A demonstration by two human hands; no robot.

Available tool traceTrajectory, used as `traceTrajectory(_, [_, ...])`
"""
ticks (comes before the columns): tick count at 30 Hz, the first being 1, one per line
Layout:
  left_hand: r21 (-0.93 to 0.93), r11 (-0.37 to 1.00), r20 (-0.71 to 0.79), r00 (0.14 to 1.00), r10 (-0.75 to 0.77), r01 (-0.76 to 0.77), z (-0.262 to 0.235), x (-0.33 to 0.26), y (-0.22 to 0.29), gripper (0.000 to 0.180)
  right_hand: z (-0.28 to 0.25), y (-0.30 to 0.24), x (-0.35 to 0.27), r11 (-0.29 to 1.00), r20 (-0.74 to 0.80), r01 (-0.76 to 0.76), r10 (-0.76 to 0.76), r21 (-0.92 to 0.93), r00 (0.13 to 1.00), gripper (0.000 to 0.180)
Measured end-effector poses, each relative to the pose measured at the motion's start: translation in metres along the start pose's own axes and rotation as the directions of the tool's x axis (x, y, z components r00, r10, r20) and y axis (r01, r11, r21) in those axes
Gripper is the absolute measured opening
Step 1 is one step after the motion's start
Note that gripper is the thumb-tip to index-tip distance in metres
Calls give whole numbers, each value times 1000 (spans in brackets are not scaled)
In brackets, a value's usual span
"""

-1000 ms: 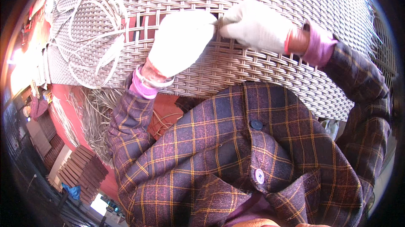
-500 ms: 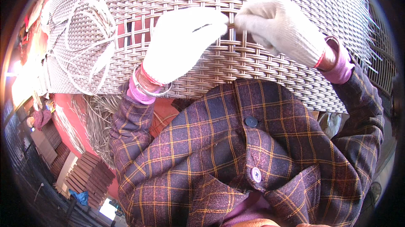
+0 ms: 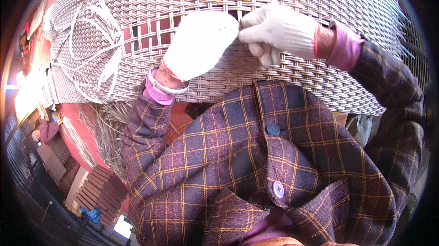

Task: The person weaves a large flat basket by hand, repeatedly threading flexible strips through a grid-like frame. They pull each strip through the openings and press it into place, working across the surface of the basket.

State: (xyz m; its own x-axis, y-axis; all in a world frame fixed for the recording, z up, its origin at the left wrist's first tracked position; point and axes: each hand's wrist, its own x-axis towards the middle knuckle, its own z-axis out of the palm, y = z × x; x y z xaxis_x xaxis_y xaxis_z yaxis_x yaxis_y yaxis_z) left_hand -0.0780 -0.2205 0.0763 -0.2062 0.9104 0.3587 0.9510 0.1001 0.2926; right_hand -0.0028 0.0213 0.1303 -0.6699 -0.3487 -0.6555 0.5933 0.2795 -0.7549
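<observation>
A light grey-brown woven wicker panel (image 3: 311, 79) spreads out in front of me. Across its middle runs a band of open weave (image 3: 148, 35), where reddish colour shows through the gaps. Both hands wear white knit gloves with red cuff edges and meet at this band. My left hand (image 3: 201, 42), washed out by bright light, rests closed on the weave; what its fingertips hold is hidden. My right hand (image 3: 280, 31) pinches with thumb and forefinger at a wicker strand beside the left fingertips, its other fingers curled below. A loose coil of pale flat strands (image 3: 107, 22) lies on the panel's left.
Loose strand ends (image 3: 404, 36) stick out along the panel's right edge. Below its left side hangs a bundle of dry-looking strands (image 3: 107, 122) by a red surface (image 3: 75, 122). A brown slatted stack (image 3: 100, 193) with a blue cloth (image 3: 90, 214) stands at lower left.
My right hand has shifted left and turned, its forearm now lying flatter, and its fingertips have come close to my left hand. The left hand has rotated slightly, staying near the same place.
</observation>
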Motion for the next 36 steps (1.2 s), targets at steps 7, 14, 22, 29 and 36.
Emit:
traceTrajectory(7, [-223,861,-236,832,-502,456,-12,3,41,17,-7,-5,4,975,-108,-54,31,-216,994,21])
traceTrajectory(14, [55,956,-301,918,-259,288,-18,14,40,22,-21,4,-35,991,-181,135,-131,10,975,15])
traceTrajectory(22, [-508,777,165,928,-335,371,-26,51,31,22,3,29,-65,775,-397,268,-548,-573,736,24])
traceTrajectory(29, [1,997,14,997,-76,76,-44,23,18,20,43,84,-29,390,-122,337,-789,-857,603,52])
traceTrajectory(36, [150,989,76,997,-1,-10,-15,7,24,23,29,78,-29,473,-312,299,-834,-829,456,31])
